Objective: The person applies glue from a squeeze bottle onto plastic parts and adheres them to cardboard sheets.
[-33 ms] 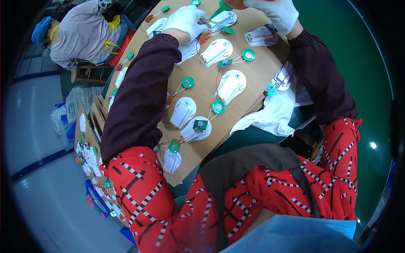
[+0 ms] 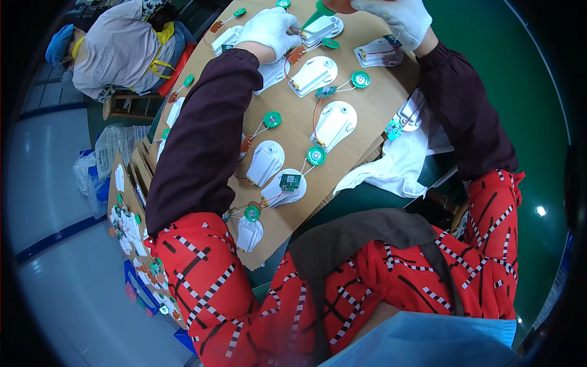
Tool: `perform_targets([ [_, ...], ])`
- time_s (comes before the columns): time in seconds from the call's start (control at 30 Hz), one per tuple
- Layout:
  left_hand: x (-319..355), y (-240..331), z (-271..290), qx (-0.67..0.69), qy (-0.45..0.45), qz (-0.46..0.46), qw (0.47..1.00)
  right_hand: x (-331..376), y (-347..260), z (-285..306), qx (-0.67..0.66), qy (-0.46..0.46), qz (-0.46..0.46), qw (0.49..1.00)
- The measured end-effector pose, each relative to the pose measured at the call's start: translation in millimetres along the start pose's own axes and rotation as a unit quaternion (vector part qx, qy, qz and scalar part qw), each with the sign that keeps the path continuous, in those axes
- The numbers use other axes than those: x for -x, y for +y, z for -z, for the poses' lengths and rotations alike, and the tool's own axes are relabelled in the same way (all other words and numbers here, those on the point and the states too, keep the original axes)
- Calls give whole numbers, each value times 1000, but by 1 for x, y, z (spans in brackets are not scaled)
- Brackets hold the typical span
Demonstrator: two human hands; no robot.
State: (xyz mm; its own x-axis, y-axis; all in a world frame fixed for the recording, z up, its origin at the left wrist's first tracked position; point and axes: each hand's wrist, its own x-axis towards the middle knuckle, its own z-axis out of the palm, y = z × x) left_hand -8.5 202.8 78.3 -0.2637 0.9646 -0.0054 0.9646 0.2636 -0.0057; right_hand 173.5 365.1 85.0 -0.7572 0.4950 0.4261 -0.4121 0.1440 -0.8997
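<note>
My left hand point(image 2: 271, 32), in a white glove, has its fingers closed at the wired end of a white plastic housing point(image 2: 324, 28) on the cardboard. Whether they pinch the casing or its wires is hard to make out. In my right hand point(image 2: 400, 21), also gloved, is a squeeze bottle point(image 2: 340, 5) with an orange-brown body, cut off by the upper edge. Its green nozzle point(image 2: 319, 12) tilts down beside that housing. A green disc point(image 2: 330, 43) and an orange-brown board point(image 2: 296, 55) lie near the housing.
Several more white housings point(image 2: 335, 125) with wires, green discs point(image 2: 316, 156) and small circuit boards point(image 2: 290, 182) cover the cardboard point(image 2: 342, 160). A white cloth point(image 2: 391, 168) hangs at its right edge. At far left sits another person point(image 2: 125, 52) in a blue cap, near plastic bags point(image 2: 92, 177).
My right hand and the bottle have shifted very slightly left. Nothing else has visibly moved.
</note>
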Motion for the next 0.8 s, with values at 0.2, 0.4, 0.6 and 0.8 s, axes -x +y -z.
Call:
perform_targets([
  [0.2, 1, -2, -2, -4, 22, -2, 1000, -3, 0, -5, 64, -4, 38, 997],
  [0.4, -3, -13, -6, 6, 22, -10, 1000, 9, -17, -10, 25, 4, 12, 1000],
  [0.6, -2, -10, -2, -4, 16, -5, 1000, 8, -15, -9, -2, -33, 6, 999],
  [0.8, -1, -6, 3, 20, 23, -9, 999, 9, -16, -8, 31, -30, 7, 999],
])
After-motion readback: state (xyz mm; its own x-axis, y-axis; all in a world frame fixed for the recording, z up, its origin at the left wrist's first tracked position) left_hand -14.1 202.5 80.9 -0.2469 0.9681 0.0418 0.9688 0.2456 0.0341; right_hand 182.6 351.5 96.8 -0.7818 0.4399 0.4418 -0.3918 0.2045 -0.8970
